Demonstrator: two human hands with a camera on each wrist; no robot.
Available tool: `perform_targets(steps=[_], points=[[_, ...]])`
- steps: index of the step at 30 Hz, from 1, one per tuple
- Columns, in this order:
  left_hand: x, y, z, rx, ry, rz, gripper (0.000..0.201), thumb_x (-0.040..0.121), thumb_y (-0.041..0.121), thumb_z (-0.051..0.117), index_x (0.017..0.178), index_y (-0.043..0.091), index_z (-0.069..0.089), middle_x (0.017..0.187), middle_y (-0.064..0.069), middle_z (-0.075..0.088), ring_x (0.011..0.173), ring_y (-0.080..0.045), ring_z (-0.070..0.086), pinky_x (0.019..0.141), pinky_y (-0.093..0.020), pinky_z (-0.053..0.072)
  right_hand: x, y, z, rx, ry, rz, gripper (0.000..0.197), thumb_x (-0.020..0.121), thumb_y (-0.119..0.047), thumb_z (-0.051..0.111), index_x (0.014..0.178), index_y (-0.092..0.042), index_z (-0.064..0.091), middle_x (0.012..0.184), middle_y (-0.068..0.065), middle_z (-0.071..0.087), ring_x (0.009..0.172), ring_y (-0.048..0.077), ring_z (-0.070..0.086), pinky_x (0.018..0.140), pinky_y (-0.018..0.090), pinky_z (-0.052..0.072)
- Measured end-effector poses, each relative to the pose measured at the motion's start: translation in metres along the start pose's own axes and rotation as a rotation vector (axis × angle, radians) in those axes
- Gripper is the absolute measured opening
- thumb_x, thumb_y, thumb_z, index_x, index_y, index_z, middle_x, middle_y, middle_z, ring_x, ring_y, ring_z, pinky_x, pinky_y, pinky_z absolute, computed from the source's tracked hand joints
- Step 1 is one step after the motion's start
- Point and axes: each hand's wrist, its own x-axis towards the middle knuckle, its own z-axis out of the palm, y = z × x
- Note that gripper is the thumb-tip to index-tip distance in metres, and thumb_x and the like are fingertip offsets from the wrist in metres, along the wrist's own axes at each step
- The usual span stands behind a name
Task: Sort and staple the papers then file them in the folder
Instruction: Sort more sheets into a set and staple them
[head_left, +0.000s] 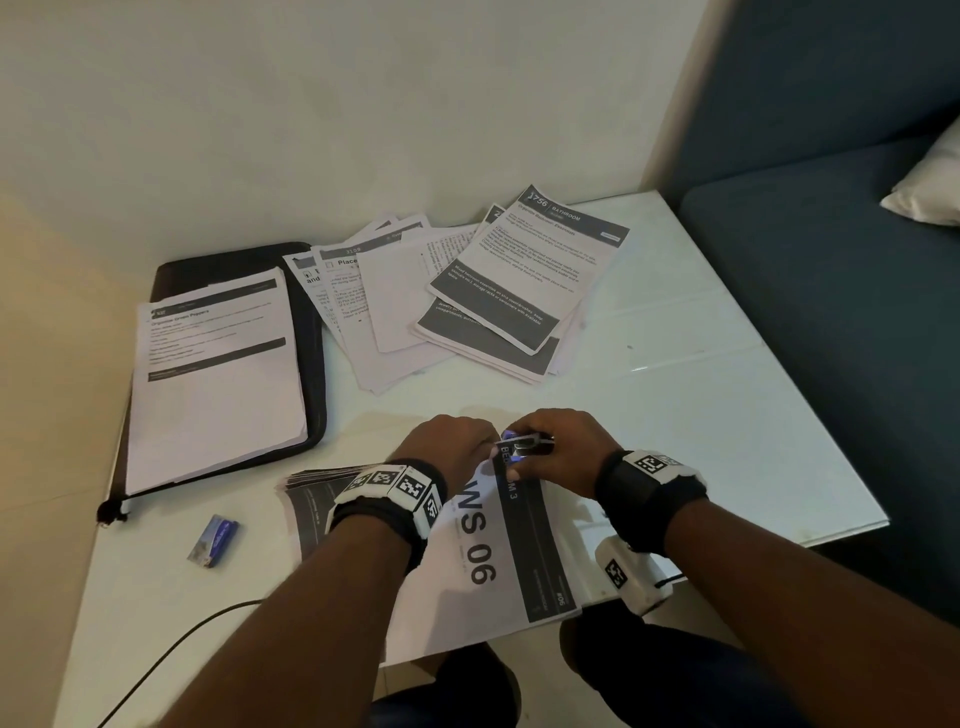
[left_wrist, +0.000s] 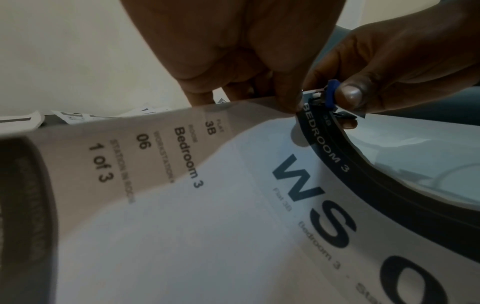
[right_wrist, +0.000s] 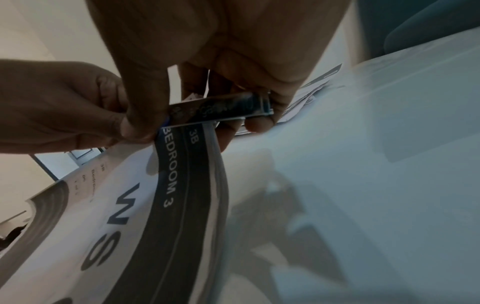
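A black zip folder (head_left: 306, 322) lies open at the white table's (head_left: 727, 415) left with printed sheets (head_left: 213, 374) stacked on it, while the left hand (head_left: 447, 441) pinches the white, dark-banded "WS 06" paper stack (head_left: 467, 561) at the front edge and the right hand (head_left: 566, 447) grips a small silver-and-blue stapler (head_left: 524, 446) over its corner

- The right part of the table (head_left: 727, 364) is bare; a hand can pass there.
- Loose sheets (head_left: 467, 291) and the folder (head_left: 311, 332) with its papers block the far and left side.
- A small blue box (head_left: 213, 540) lies near the left front.
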Motion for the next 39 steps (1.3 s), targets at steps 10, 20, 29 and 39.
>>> perform_targets(steps=[10, 20, 29, 39], points=[[-0.001, -0.011, 0.000, -0.025, 0.030, -0.032, 0.026, 0.104, 0.030, 0.041, 0.111, 0.015, 0.062, 0.108, -0.005, 0.067, 0.098, -0.024, 0.059, 0.079, -0.028, 0.040, -0.006, 0.016, -0.008, 0.054, 0.054, 0.031, 0.024, 0.077, -0.021, 0.081, 0.098, -0.019, 0.071, 0.095, -0.003, 0.072, 0.091, 0.018, 0.066, 0.088, 0.038, 0.054], [0.001, -0.019, 0.004, -0.052, 0.041, -0.062, 0.025, 0.104, 0.030, 0.042, 0.112, 0.016, 0.060, 0.109, -0.004, 0.067, 0.098, -0.024, 0.059, 0.082, -0.031, 0.043, -0.004, 0.021, -0.009, 0.054, 0.021, 0.098, 0.039, 0.074, -0.026, 0.083, 0.110, -0.020, 0.068, 0.103, -0.002, 0.071, 0.095, 0.016, 0.064, 0.085, 0.027, 0.048], [0.035, -0.060, 0.007, -0.090, 0.110, -0.256, 0.015, 0.103, 0.028, 0.042, 0.093, 0.023, 0.052, 0.103, -0.005, 0.064, 0.098, -0.028, 0.058, 0.083, -0.036, 0.045, 0.000, 0.031, -0.007, 0.103, 0.061, 0.133, 0.041, 0.076, -0.033, 0.081, 0.113, -0.025, 0.067, 0.105, -0.007, 0.070, 0.098, 0.013, 0.064, 0.090, 0.027, 0.049], [0.058, -0.057, 0.011, -0.048, 0.215, -0.335, 0.029, 0.097, 0.035, 0.053, 0.126, 0.028, 0.053, 0.123, -0.002, 0.057, 0.117, -0.027, 0.051, 0.096, -0.045, 0.045, 0.005, 0.016, 0.007, 0.258, 0.044, -0.017, 0.037, 0.079, -0.024, 0.079, 0.114, -0.027, 0.066, 0.102, -0.015, 0.070, 0.093, 0.001, 0.063, 0.078, 0.009, 0.043]])
